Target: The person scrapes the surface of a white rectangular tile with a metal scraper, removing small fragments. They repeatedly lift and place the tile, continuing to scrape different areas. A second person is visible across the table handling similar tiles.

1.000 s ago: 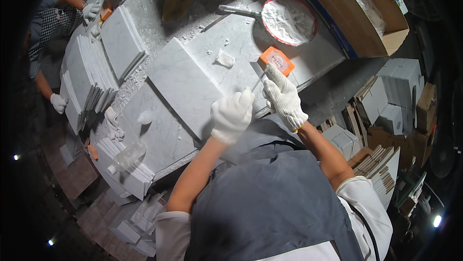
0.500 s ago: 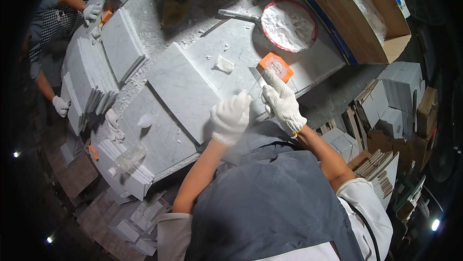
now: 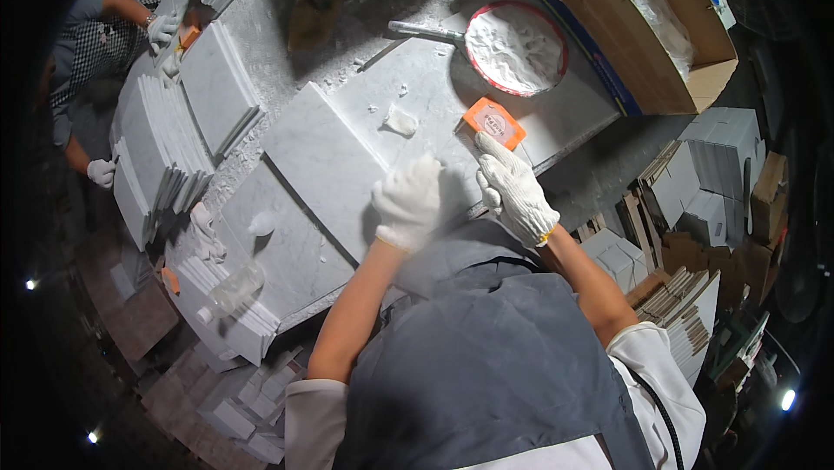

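My right hand [image 3: 514, 192], in a white knit glove with a yellow-edged cuff, is held above the near edge of the work table. Its fingers stretch forward, close together, and nothing shows in them. Their tips appear right by an orange block [image 3: 493, 122] with a pale label; I cannot tell whether they touch it. To its left, apart from it, my left hand [image 3: 407, 203] wears a similar glove over a pale marble tile [image 3: 317, 144]. Motion smears its fingers. Beyond the orange block sits a red-rimmed pan [image 3: 516, 46] of white powder, its handle pointing left.
A crumpled white piece [image 3: 400, 121] lies on the slab. An open cardboard box [image 3: 665, 40] stands at the far right. Clear bottle [image 3: 234, 287] and stacked tiles [image 3: 161, 144] are at left. A co-worker's gloved hand [image 3: 102, 173] rests by those tiles. White boxes [image 3: 717, 157] stand right.
My left hand has shifted slightly left and away from my right hand, and is more blurred. My right hand has moved slightly toward the right. The co-worker's lower hand has risen a little.
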